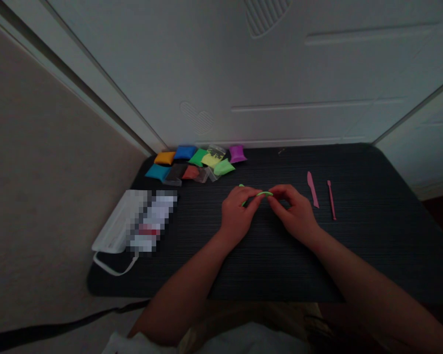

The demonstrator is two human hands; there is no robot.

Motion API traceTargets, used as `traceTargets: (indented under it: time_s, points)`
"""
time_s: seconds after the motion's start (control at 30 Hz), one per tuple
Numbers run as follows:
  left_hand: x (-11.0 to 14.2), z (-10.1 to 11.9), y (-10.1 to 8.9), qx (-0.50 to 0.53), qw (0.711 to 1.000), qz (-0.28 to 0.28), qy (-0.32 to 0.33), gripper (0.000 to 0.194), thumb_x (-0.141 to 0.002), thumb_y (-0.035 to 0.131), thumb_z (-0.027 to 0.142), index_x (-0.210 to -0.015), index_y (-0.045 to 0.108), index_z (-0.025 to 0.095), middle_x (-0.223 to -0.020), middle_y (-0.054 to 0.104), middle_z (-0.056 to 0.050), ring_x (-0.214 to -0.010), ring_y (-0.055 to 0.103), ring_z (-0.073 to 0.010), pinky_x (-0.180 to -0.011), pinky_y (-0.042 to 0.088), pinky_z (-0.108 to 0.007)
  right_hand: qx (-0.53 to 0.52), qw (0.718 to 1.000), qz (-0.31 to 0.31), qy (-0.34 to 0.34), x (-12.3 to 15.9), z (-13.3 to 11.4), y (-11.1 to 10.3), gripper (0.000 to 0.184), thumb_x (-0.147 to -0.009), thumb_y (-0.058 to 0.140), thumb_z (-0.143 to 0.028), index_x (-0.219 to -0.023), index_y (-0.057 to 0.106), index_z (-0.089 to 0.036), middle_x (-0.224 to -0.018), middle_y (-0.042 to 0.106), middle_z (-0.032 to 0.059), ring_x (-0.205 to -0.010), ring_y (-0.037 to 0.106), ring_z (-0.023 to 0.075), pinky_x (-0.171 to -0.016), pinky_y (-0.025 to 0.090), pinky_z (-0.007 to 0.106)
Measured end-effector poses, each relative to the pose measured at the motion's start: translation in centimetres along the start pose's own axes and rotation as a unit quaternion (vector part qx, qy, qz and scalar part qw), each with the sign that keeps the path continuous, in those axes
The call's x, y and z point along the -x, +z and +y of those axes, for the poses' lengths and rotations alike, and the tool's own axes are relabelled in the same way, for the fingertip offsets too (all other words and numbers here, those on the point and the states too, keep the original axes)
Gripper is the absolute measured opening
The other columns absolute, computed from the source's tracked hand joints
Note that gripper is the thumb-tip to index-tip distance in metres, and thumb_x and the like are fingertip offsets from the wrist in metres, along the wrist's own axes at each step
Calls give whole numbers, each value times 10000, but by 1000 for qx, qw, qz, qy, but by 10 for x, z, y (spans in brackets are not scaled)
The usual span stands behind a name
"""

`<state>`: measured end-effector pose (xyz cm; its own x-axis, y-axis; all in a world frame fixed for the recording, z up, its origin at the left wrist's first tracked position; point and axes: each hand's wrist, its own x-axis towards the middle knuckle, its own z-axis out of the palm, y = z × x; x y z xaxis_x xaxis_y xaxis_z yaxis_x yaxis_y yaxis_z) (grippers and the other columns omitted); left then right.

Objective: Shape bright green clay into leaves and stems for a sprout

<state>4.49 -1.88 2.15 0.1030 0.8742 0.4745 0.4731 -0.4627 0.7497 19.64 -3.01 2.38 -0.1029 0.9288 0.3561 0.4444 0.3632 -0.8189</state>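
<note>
A thin, slightly arched strip of light green modelling clay [265, 193] spans the gap between my two hands over the dark table. My left hand [238, 209] pinches its left end between thumb and fingers. At the other end, the thumb and fingertips of my right hand [293, 211] are closed on the strip. Another bit of green clay [241, 186] shows just beyond my left hand, partly covered by the fingers; I cannot tell whether it joins the strip. Right of my right hand lie a pink plastic clay knife [312, 189] and a slim pink modelling tool [331, 199].
Several coloured clay packets, among them a purple one [237, 154] and a blue one [185, 152], lie along the back left of the black table [376, 236]. A white face mask [120, 223] and a blurred-out object [155, 223] rest at the left. A white panel [280, 73] stands behind.
</note>
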Motion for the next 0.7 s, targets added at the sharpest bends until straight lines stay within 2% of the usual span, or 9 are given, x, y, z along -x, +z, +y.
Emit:
traceTargets:
  time_s: [0.27, 0.5, 0.7]
  points:
    - [0, -1, 2, -24, 999, 18, 15, 132, -750, 602, 255, -869, 628, 205, -838, 644, -9, -791, 580, -124, -741, 460, -272, 0, 1000, 20, 10, 1, 1, 2, 107, -788, 522, -237, -894, 533, -226, -804, 589, 11, -730, 569, 150, -680, 469, 295]
    - [2, -2, 2, -19, 999, 34, 36, 71, -754, 597, 227, -809, 633, 201, -782, 641, -1, -756, 582, -117, -721, 462, -268, -7, 1000, 19, 17, 1, 1, 2, 104, -785, 531, -243, -887, 531, -217, -798, 585, 9, -723, 569, 141, -682, 468, 288]
    - [1, -1, 2, -22, 999, 22, 11, 98, -757, 591, 254, -831, 617, 196, -800, 633, -8, -762, 574, -123, -719, 457, -269, -17, 999, 21, 23, 2, 0, 3, 105, -785, 533, -230, -889, 530, -217, -804, 582, 5, -724, 567, 135, -683, 463, 280]
